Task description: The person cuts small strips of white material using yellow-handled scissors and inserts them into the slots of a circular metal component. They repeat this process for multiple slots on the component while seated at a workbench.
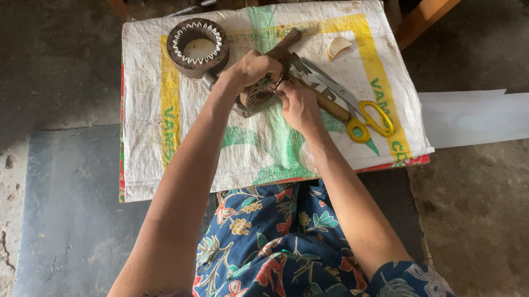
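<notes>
Both arms reach forward over the bench [150, 158], which is draped in a woven sack. The left hand [253, 67] curls over the top of a round slotted metal core [257, 95] at the bench's middle, gripping it. The right hand [299, 104] pinches at its rim, fingers closed. Yellow-handled scissors [367, 120] lie just beside it; a second ring-shaped core [197, 47] sits further left.

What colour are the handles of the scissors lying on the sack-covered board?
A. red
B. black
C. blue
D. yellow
D: the scissors lie on the woven sack just beside the right hand, and their two loop handles are plainly yellow.
</notes>
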